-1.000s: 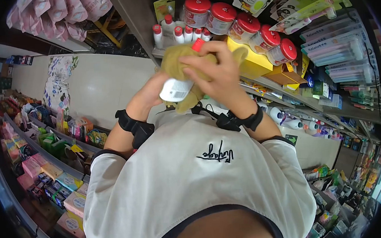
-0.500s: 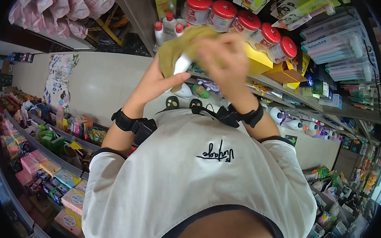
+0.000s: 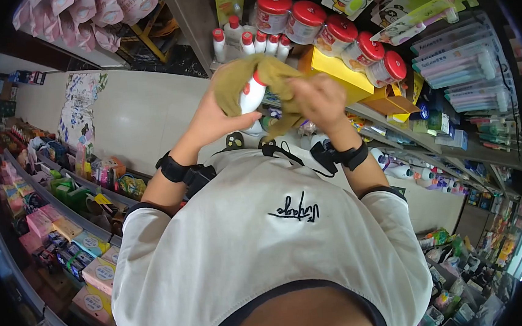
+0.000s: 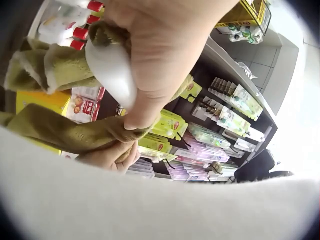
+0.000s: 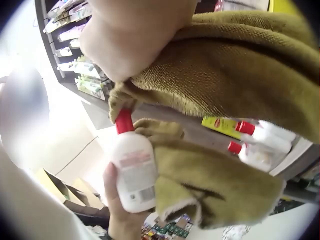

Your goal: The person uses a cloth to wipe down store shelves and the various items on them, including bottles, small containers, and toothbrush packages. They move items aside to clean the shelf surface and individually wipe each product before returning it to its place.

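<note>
A white bottle (image 3: 251,99) with a red cap (image 5: 124,121) is held in my left hand (image 3: 211,116), tilted, its thumb along the bottle's side. An olive-green cloth (image 3: 230,82) drapes over the fingers of that hand and around the bottle's far side. My right hand (image 3: 322,102) pinches another part of the cloth, to the right of the bottle. In the right wrist view, the cloth gathered under my right hand (image 5: 135,45) overlaps the tip of the cap. The label with a barcode faces that camera.
Similar white bottles (image 3: 247,43) with red caps stand on the shelf just beyond my hands. Beside them are red-lidded jars (image 3: 305,21) and a yellow box (image 3: 340,74). Packaged toothbrushes (image 3: 463,79) hang at the right. Lower shelves of boxed goods (image 3: 101,273) line the left.
My right hand has gone from the bottle's cap, over the cloth, to the bottle's right, drawing cloth with it. The bottle has turned in my left hand, which still holds it.
</note>
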`<state>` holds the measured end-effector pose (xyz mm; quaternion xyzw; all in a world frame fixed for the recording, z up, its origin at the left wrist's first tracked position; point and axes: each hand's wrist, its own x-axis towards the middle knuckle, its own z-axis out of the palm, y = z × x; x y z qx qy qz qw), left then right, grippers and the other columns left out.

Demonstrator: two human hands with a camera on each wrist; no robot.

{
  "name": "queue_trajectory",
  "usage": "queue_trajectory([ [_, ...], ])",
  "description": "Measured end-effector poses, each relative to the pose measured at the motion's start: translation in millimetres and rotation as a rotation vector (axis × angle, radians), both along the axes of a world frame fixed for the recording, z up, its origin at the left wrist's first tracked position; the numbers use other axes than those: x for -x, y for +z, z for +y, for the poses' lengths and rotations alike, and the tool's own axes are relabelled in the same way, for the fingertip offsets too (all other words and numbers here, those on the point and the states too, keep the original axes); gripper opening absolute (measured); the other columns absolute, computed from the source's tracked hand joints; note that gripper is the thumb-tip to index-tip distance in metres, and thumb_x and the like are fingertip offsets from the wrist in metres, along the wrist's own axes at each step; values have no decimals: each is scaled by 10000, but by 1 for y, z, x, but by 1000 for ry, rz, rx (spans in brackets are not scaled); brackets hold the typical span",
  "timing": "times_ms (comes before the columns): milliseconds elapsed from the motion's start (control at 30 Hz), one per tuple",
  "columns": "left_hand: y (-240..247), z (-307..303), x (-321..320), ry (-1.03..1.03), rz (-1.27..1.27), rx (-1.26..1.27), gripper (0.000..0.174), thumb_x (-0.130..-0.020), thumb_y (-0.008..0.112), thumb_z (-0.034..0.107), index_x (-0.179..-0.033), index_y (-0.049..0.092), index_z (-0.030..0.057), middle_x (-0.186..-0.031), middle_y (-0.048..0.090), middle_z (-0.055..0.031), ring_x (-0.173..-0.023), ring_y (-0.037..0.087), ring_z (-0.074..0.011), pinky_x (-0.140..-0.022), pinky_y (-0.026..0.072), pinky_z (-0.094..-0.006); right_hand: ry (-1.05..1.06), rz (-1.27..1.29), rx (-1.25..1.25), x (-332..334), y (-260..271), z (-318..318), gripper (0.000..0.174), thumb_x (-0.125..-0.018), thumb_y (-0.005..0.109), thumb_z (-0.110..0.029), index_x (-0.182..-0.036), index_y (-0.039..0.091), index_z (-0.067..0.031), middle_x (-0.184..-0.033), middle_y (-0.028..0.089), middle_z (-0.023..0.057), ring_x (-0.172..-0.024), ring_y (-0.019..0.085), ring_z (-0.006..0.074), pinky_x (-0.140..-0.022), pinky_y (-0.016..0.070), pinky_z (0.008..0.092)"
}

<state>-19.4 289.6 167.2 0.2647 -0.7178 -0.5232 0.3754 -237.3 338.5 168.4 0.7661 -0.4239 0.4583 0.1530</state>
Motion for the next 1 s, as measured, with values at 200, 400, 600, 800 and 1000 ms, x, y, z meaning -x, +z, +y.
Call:
queue_trajectory([
  [200,1,1,1,-28,-51,129,751,-589,758,178,-1226,383,47,-1209,383,-125,-1141,389,-256,-957,312,-334,-360,-546,156,6,19,-6,115,-796,587,-83,-881,634,-21,-798,517,78,-756,495,166,-710,403,270],
  [400,3,-3,1,24,-28,195,753,-590,760,176,-1228,380,52,-1224,371,-116,-1147,384,-263,-959,319,-339,-37,-828,-339,-10,31,-5,187,-860,516,-134,-935,561,31,-986,513,64,-902,510,159,-821,389,269],
  [600,15,-1,9,17,-83,241,793,-591,760,173,-1270,359,83,-1224,382,-120,-1168,379,-270,-966,329,-357,245,-604,-445,-44,31,-7,204,-761,617,-66,-945,555,-1,-869,550,110,-748,557,219,-696,448,282],
  [800,14,-3,11,118,-115,432,770,-618,762,184,-1266,363,68,-1195,437,-118,-1083,471,-239,-895,410,-340,82,-686,-444,-46,22,-13,159,-786,599,-80,-907,544,5,-860,570,105,-758,559,202,-673,439,268],
  [1000,-2,-16,5,-370,162,-871,532,-819,598,264,-1225,375,2,-1075,556,-105,-927,585,-167,-768,502,-279,284,-799,-269,-39,20,-26,150,-828,559,-101,-915,535,19,-856,573,92,-779,542,155,-724,425,261],
])
